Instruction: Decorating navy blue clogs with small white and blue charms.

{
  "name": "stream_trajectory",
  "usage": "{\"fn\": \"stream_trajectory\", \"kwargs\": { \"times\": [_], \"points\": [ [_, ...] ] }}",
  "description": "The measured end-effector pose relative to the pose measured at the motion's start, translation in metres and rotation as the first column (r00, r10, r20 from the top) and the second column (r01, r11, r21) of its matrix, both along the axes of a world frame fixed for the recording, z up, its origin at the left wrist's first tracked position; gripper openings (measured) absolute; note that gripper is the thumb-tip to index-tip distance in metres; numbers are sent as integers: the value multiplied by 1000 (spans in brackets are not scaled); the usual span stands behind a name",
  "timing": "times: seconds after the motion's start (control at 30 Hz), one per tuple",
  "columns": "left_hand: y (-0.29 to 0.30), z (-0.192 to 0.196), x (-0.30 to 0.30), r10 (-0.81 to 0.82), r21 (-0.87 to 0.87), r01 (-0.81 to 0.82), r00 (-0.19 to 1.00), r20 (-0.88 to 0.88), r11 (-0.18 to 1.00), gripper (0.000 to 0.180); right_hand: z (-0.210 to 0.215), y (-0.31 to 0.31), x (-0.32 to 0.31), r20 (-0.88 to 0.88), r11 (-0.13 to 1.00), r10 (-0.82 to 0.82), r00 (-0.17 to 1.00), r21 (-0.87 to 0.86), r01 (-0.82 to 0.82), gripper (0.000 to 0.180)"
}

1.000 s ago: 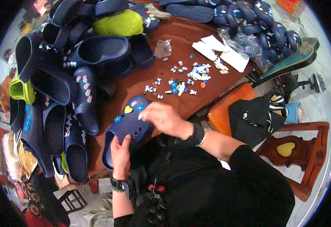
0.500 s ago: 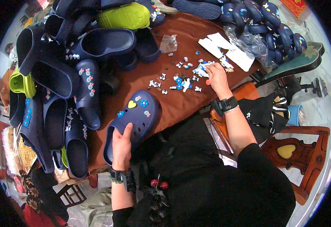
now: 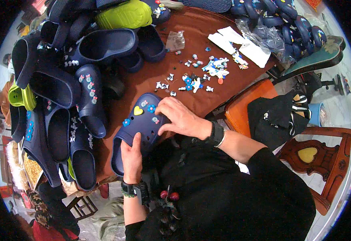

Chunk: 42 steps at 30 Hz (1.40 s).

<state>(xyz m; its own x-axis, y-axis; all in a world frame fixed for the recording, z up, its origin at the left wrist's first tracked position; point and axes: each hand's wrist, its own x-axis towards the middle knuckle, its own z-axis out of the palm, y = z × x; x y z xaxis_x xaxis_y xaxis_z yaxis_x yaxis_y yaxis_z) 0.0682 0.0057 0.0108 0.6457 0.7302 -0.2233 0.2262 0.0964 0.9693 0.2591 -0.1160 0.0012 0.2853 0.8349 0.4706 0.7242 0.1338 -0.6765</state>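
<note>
A navy clog point(image 3: 137, 125) with a yellow heart charm point(image 3: 138, 111), blue flower charms and lollipop-like swirl charms lies tilted at the table's near edge. My left hand point(image 3: 131, 160) is closed on its heel side, thumb over the upper and fingers inside the opening. Bent round the toe's right side, my right hand point(image 3: 181, 120) touches the clog with its fingertips beside a blue flower and its thumb lower down. Whether a small charm sits in these fingers is hidden. Loose charms point(image 3: 197, 83), in white, blue and other colours, lie scattered beyond the clog.
Navy clogs point(image 3: 59, 86) are heaped along the left, with lime green clogs point(image 3: 124, 17) among them. Bagged clogs point(image 3: 264, 28) stand at the far right. White paper pieces point(image 3: 254, 54) and a small clear bag point(image 3: 175, 41) rest on the brown tablecloth point(image 3: 143, 80). Wooden chairs point(image 3: 324, 160) flank the right.
My right hand has come from the loose charms at the right to the clog's toe. My left hand keeps its hold on the clog.
</note>
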Motion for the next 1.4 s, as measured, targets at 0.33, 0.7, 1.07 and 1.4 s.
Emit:
{"fn": "stream_trajectory", "kwargs": {
  "times": [0.33, 0.7, 1.07, 1.4],
  "points": [
    [-9, 6, 1, 52, 78, -55, 998, 39, 995, 31, -6, 17, -12, -98, 999, -36, 995, 13, 38, 37],
    [-14, 8, 0, 37, -8, -36, 998, 57, 999, 32, -9, 12, -14, -130, 997, -63, 989, 41, 69, 31],
    [-31, -7, -17, 63, 199, -70, 997, 41, 978, 32, 28, 1, 9, -56, 1000, -11, 998, 20, 12, 42],
    [-34, -11, -22, 49, 235, -67, 996, 81, 970, 32, 32, 42, 1, 121, 991, 130, 984, 11, -132, 54]
  ]
}}
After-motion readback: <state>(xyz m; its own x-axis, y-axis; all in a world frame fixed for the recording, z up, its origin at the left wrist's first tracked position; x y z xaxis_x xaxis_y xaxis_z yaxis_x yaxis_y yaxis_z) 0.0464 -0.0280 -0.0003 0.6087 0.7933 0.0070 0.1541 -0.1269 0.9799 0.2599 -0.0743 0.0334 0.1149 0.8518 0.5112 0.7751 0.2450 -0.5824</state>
